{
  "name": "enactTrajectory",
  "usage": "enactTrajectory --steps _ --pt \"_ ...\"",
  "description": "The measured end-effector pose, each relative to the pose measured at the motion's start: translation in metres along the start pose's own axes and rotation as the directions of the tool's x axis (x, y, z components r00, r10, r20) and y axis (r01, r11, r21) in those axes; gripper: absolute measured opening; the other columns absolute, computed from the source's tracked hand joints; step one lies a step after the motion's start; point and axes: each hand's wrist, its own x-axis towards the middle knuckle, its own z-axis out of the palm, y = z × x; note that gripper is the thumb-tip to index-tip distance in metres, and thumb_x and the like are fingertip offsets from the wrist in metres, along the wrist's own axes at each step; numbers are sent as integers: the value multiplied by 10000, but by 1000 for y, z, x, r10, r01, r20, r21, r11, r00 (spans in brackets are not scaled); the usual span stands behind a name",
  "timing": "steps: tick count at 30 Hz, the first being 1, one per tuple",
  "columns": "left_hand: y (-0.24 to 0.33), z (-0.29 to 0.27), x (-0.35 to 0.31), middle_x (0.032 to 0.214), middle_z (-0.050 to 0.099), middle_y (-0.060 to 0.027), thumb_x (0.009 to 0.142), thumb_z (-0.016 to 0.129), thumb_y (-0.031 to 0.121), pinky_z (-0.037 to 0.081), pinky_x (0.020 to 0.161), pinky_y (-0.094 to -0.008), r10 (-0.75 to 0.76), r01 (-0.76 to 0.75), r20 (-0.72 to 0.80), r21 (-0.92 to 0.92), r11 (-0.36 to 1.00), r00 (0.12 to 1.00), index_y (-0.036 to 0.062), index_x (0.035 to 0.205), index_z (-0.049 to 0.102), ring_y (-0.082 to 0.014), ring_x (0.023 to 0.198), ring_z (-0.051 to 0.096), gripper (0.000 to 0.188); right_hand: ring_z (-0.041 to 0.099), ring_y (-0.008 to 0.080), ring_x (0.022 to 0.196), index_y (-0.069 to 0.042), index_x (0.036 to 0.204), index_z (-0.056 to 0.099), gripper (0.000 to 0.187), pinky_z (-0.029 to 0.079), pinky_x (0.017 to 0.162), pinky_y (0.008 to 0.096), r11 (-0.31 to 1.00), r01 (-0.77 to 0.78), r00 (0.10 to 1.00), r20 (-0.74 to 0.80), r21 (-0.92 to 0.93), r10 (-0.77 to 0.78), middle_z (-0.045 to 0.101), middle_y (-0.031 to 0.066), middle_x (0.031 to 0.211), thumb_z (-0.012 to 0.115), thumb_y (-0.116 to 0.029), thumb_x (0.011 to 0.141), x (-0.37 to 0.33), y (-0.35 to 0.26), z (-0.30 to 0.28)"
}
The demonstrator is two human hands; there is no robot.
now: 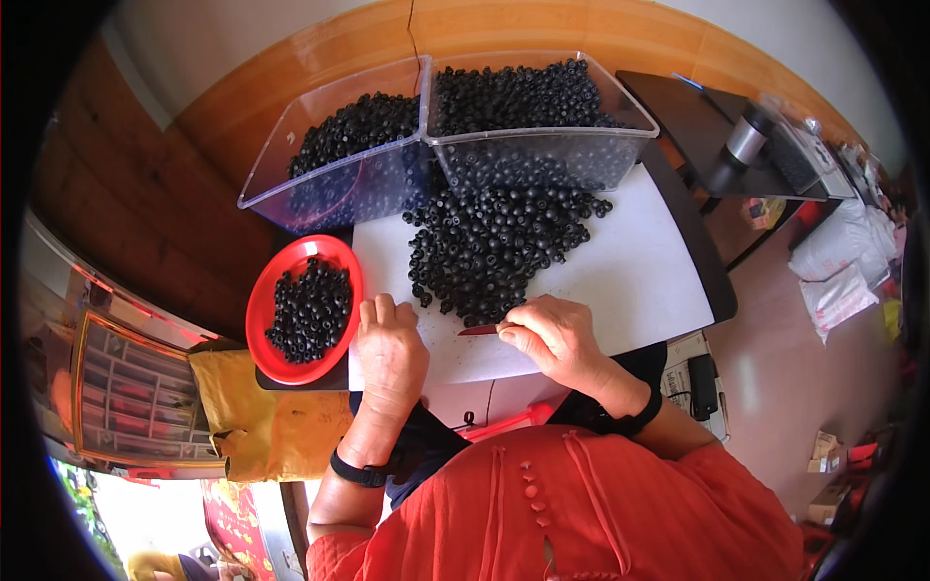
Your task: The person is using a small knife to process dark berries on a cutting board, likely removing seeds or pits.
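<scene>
Shirt [581, 504]: red, at the near edge, toward 5 and 6 o'clock from the view's middle, the centre for every hour given here.
Wristbands [360, 473]: dark, one on each wrist.
Left hand [392, 349]: near the middle, toward 7 to 8 o'clock, fingers curled in; one cannot tell whether they pinch anything. It rests by the sheet's near left corner, just beside the plate.
Right hand [554, 337]: at 4 o'clock, thumb and fingers pinching a slim red tool [475, 331] that points toward 9 o'clock, close to the pile's near edge.
Sack [266, 416]: yellow, at 8 o'clock.
Plate [259, 320]: red, at 9 o'clock, with small black pieces heaped in it.
Sheet [639, 281]: white, laid over the dark worktop [715, 281].
Pile [494, 247]: loose black pieces, round, some with openings, just above the middle, spreading back to the tubs.
Left tub [368, 184]: clear, between 10 and 11 o'clock, partly filled with pieces.
Right tub [542, 136]: clear, toward 12 to 1 o'clock, also holding many.
Flask [746, 140]: silver and black, at 2 o'clock, on a dark side table [668, 107].
Bags [843, 257]: white, at 3 o'clock.
</scene>
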Motion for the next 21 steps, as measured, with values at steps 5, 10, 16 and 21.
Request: enactTrajectory --steps 5,10,16,21 --pt "-1 -3 6 929 608 -166 822 685 -25 523 775 -443 -24 16 -33 -213 977 999 -30 912 674 -366 884 606 91 723 235 692 -2 934 703 126 558 623 333 999 -34 996 83 41 30 755 122 860 802 -75 909 6 -1 -9" --pt "22 -23 6 928 659 -72 910 738 17 512 731 -310 -277 450 362 -792 412 890 -30 1084 752 -183 799 635 181 628 260 594 -46 843 675 231 480 548 370 997 -23 999 -24 78 25 659 86 709 846 -197 881 6 4 -6" --pt "30 -10 -5 1011 721 -88 985 688 -7 543 679 -286 -207 449 506 -853 -266 838 -45 1168 750 -143 791 654 197 616 229 588 -42 831 668 236 469 537 352 997 -39 999 -24 73 41 642 74 692 837 -196 892 3 4 -4" --pt "37 -8 -6 1035 725 -128 996 666 -21 569 680 -315 -179 402 481 -848 -346 859 -58 1191 723 -180 821 670 207 617 224 598 -47 835 680 203 457 532 354 997 -37 987 -153 64 46 648 76 701 819 -173 912 2 -1 -5"
